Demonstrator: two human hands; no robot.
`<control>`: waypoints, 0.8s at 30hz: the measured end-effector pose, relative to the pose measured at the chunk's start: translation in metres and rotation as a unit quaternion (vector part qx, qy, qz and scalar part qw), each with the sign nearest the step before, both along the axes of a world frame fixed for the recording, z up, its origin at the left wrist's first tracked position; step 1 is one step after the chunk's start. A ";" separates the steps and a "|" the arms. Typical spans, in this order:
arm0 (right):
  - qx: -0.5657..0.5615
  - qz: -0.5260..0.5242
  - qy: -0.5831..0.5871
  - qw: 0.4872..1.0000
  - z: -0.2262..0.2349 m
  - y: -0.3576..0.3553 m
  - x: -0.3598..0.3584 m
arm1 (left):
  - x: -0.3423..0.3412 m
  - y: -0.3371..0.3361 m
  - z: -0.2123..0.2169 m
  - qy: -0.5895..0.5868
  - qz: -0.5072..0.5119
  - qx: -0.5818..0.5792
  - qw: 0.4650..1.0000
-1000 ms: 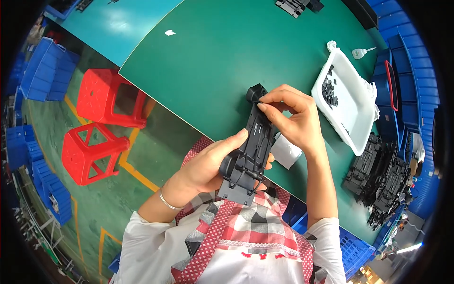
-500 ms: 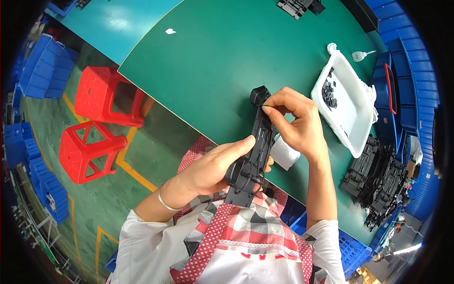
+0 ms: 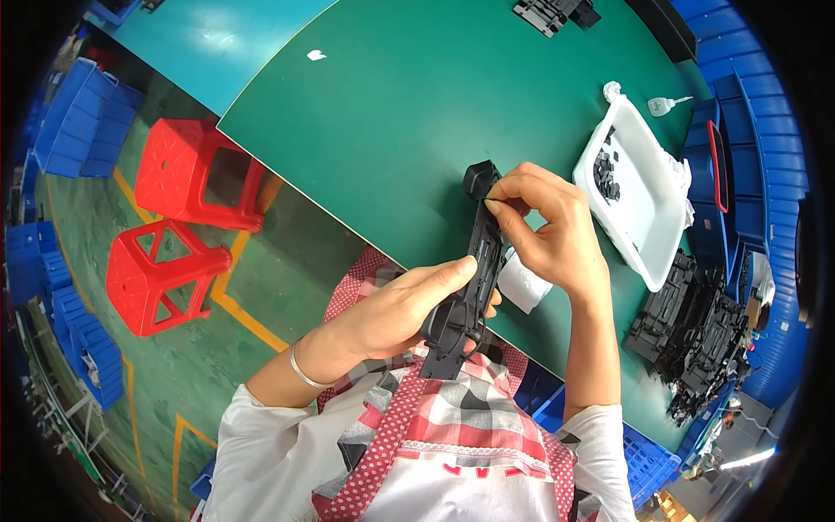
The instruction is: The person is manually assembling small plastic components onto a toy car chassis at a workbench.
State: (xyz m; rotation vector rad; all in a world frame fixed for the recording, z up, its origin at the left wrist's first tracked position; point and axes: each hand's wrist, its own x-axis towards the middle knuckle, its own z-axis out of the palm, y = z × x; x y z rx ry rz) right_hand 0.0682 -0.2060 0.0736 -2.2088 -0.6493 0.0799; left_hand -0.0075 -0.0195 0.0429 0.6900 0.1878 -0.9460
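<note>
Holds a long black part (image 3: 488,244) in the left hand (image 3: 396,313), clamped around its nearer half; lays the left thumb along its left side and shows other fingertips at its right side; with the right hand (image 3: 557,230), brings thumb and index finger close together and touches the same part just below its thick far end; cannot tell whether some small piece is hidden between these two fingertips; has the part in this way between both hands, held up in front of the body, with the left hand lower and the right hand higher along it; points the blocky far end away from the body, over the green table (image 3: 391,104), and slightly to the right; points the flat near end back to the checked apron (image 3: 470,400); sets the long axis steeply, from near left to far right.

Wears a thin bracelet (image 3: 304,370) on the left wrist; has a white wad (image 3: 524,289) on the table, just right of the part; has further right a white tray (image 3: 648,217), with small black pieces (image 3: 606,177) gathered at its left side; has beyond it a small white bottle (image 3: 661,106); has at the near right a pile of black parts (image 3: 691,331); has to the left, on the green floor (image 3: 287,252), two red stools (image 3: 178,170), and behind them blue bins (image 3: 74,122).
</note>
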 end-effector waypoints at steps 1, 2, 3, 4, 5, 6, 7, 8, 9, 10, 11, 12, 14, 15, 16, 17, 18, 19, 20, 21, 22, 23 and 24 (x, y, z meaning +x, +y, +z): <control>-0.007 0.005 -0.004 1.000 0.000 0.000 0.001 | 0.000 0.000 -0.001 -0.002 -0.002 -0.002 1.000; -0.014 0.010 -0.007 1.000 0.000 0.000 0.001 | 0.000 0.000 -0.001 -0.002 -0.002 -0.002 1.000; -0.014 0.010 -0.007 1.000 0.000 -0.001 0.002 | 0.000 0.000 0.000 0.001 0.002 -0.005 1.000; -0.014 0.013 -0.007 1.000 -0.001 -0.001 0.002 | 0.000 0.000 0.000 0.003 0.006 -0.008 1.000; -0.015 0.015 -0.007 1.000 -0.001 -0.001 0.002 | 0.000 0.000 0.000 0.003 0.006 -0.008 1.000; -0.015 0.016 -0.007 1.000 -0.001 -0.001 0.002 | 0.000 0.000 -0.001 0.004 0.007 -0.010 1.000; -0.017 0.016 0.002 1.000 0.000 -0.001 0.002 | 0.000 0.000 -0.001 0.006 0.009 -0.011 1.000; -0.018 0.015 0.011 1.000 0.001 0.000 0.003 | -0.001 0.001 -0.002 0.006 0.009 -0.011 1.000; -0.019 0.016 0.011 1.000 0.002 0.000 0.003 | -0.001 0.001 -0.003 -0.001 0.004 -0.005 1.000; -0.030 0.021 0.012 0.999 0.004 0.000 0.003 | -0.002 0.001 -0.003 -0.007 0.000 0.001 1.000; -0.041 0.026 0.013 0.999 0.005 0.000 0.003 | -0.002 0.002 -0.003 -0.006 0.000 0.001 1.000; -0.041 0.026 0.013 0.999 0.004 0.001 0.003 | -0.002 0.002 -0.002 -0.002 0.002 -0.002 1.000; -0.027 0.018 0.013 0.999 0.000 0.002 0.004 | 0.000 0.002 -0.003 0.002 0.004 -0.006 1.000; -0.028 0.018 0.013 0.999 -0.001 0.003 0.004 | 0.000 0.002 -0.004 0.003 0.002 -0.005 1.000; -0.025 0.013 0.017 0.999 -0.001 0.003 0.004 | 0.000 0.003 -0.004 0.004 -0.001 -0.005 1.000; -0.022 0.008 0.022 0.999 -0.002 0.003 0.003 | 0.002 0.005 -0.005 0.004 -0.003 -0.005 1.000; -0.023 0.006 0.022 0.999 -0.002 0.003 0.003 | 0.003 0.007 -0.005 0.004 -0.012 -0.013 1.000; -0.010 -0.009 0.051 0.999 -0.001 0.003 0.004 | 0.005 0.009 -0.004 0.004 -0.019 -0.021 1.000; 0.003 -0.025 0.079 0.997 -0.001 0.003 0.005 | 0.005 0.008 -0.004 0.004 -0.019 -0.020 1.000; 0.011 -0.015 0.095 0.995 0.000 0.000 0.006 | 0.005 0.008 -0.005 0.019 -0.003 -0.054 0.998; 0.012 -0.016 0.095 0.995 0.001 -0.002 0.005 | 0.005 0.008 -0.006 0.035 0.012 -0.087 0.995; 0.021 -0.023 0.119 0.992 0.002 -0.003 0.005 | 0.007 0.004 0.004 0.075 0.045 -0.078 0.993; 0.030 -0.031 0.143 0.989 0.002 -0.005 0.005 | 0.007 0.004 0.005 0.075 0.044 -0.078 0.993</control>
